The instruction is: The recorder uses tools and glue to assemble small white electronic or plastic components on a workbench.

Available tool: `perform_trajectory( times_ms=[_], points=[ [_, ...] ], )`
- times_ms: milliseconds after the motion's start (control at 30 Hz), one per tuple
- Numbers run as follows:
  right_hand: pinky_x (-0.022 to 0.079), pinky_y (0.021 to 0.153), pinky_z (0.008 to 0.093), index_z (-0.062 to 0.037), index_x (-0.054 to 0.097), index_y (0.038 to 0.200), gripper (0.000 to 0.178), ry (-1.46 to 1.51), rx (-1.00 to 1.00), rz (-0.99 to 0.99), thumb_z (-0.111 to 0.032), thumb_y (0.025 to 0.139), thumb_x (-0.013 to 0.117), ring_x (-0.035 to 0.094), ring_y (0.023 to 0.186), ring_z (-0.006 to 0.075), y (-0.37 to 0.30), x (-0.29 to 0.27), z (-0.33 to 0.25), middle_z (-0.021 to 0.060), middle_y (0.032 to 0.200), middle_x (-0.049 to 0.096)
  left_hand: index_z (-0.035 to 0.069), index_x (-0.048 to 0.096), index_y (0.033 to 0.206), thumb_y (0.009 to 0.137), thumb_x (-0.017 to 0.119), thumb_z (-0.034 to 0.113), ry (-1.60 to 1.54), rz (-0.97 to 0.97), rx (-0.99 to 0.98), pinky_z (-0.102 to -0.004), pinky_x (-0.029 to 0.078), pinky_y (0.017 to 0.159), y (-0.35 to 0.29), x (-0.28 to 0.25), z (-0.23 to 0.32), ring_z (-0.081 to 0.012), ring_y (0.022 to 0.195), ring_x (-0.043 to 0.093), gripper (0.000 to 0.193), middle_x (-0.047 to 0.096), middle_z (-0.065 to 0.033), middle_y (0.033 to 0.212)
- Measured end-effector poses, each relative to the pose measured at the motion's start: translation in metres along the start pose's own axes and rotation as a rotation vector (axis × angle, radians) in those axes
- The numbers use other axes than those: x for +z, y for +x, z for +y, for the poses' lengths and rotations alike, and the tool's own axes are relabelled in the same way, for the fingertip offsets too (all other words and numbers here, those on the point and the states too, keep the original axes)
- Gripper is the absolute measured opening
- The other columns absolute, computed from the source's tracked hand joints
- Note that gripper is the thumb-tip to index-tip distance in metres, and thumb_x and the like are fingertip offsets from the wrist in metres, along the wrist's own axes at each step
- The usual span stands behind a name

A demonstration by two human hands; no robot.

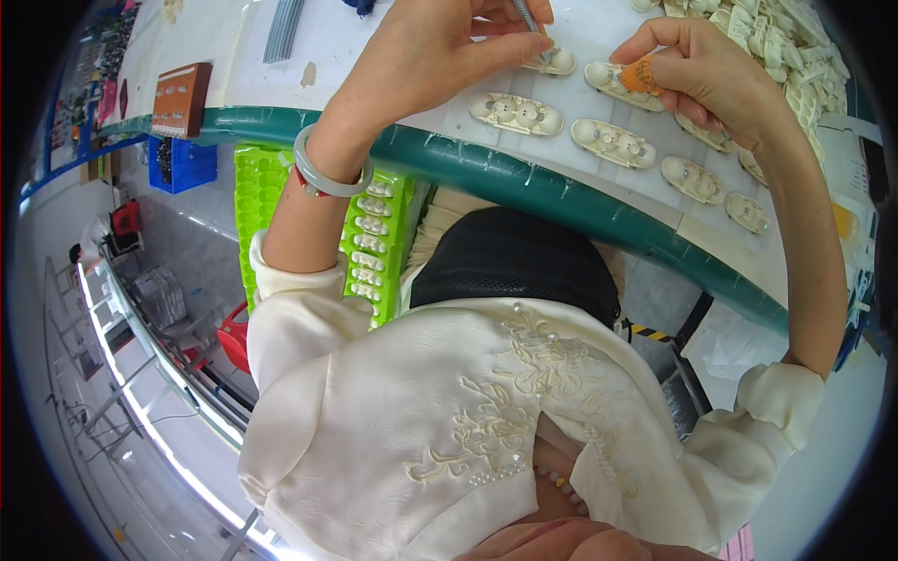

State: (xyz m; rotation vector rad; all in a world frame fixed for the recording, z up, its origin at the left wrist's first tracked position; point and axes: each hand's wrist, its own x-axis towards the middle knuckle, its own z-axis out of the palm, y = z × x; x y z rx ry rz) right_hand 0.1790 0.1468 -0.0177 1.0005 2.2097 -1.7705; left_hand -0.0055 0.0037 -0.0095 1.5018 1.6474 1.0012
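Note:
My left hand (468,47) is closed around a thin grey metal tool (527,15), its lower end down at a cream oval plastic part (558,63). Most of those fingers are cut off by the top edge. Beside it, the bent fingers of my right hand (716,79) pinch at another cream oval part (601,77). An orange patch with dark marks (640,77) sits at the thumb tip, over that part; whether it is wrapped round the thumb or held, I cannot tell. Similar parts with round bumps (516,113) lie in rows nearer me, one of them (614,144) below my right hand.
Loose cream parts (795,47) are heaped at the far right. A green padded edge (524,178) borders the white table. Below it on the left, a lime-green tray (262,192) holds several parts. A brown block (180,99) and grey strips (283,30) lie at left.

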Motion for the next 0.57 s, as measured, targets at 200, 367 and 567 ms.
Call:
perform_trajectory(
  times_ms=[200,367,567],
  points=[
    [0.025,0.028,0.0139,0.0009,0.060,0.092,0.019,0.025,0.041,-0.032,-0.008,0.077,0.052,0.033,0.030,0.0002,0.002,-0.002,-0.002,0.0015,0.052,0.050,-0.002,0.053,0.091,0.081,0.062,0.002,-0.223,0.025,-0.012,-0.0215,0.050,0.067,0.001,-0.001,-0.005,-0.0094,0.075,0.060,0.015,0.061,-0.0051,0.077],
    [0.025,0.028,0.0143,0.0003,0.060,0.094,0.021,-0.012,0.025,-0.007,-0.009,0.077,0.055,0.033,0.030,0.0004,0.000,-0.001,-0.002,0.0009,0.053,0.050,-0.001,0.052,0.090,0.080,0.062,0.001,0.036,0.025,0.110,-0.0219,0.050,0.064,0.001,0.002,0.000,-0.0113,0.070,0.062,0.014,0.060,-0.0069,0.074],
    [0.029,0.036,0.0191,0.0046,0.059,0.104,0.035,-0.018,0.119,0.010,-0.017,0.078,0.068,0.045,0.043,0.0081,-0.008,0.002,-0.047,0.0054,0.060,0.057,0.001,0.053,0.090,0.079,0.065,0.007,0.135,0.030,0.127,-0.0240,0.051,0.065,-0.001,0.006,-0.001,-0.0152,0.071,0.063,0.018,0.061,-0.0075,0.076]
  ],
)
